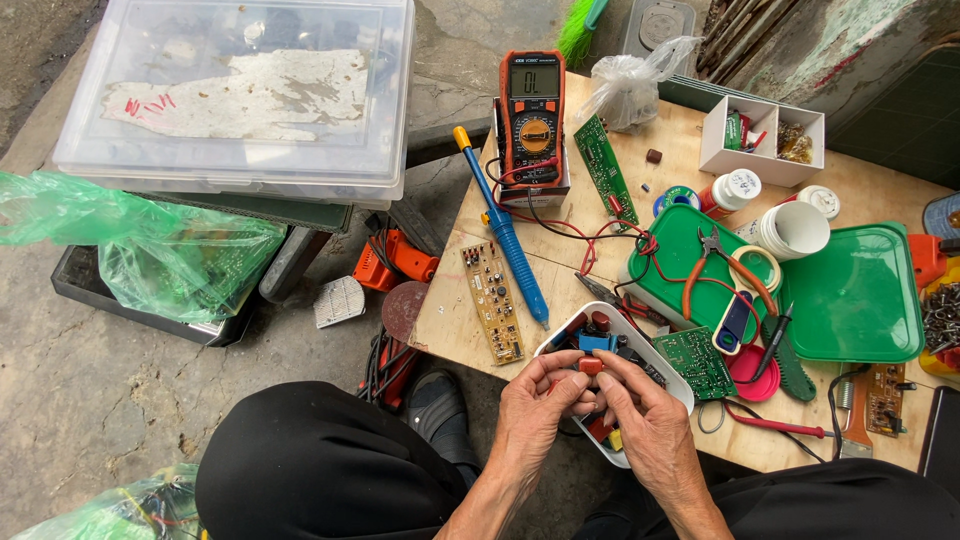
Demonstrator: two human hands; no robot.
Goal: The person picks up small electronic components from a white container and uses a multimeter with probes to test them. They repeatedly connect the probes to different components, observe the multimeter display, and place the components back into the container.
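Red component (590, 365) between both hands' fingertips

Both hands, left hand (533, 412) and right hand (650, 428), are bare, with no gloves, rings or watch. Forearms unsleeved. Black trousers (310, 465) cover both legs. Dark shoe (437, 408) at twelve o'clock of the left knee.

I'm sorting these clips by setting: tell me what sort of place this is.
Probably an informal electronics repair spot, set low over a concrete floor. A multimeter, bare circuit boards and a soldering iron lie on the wooden table; both hands hold a small red component.
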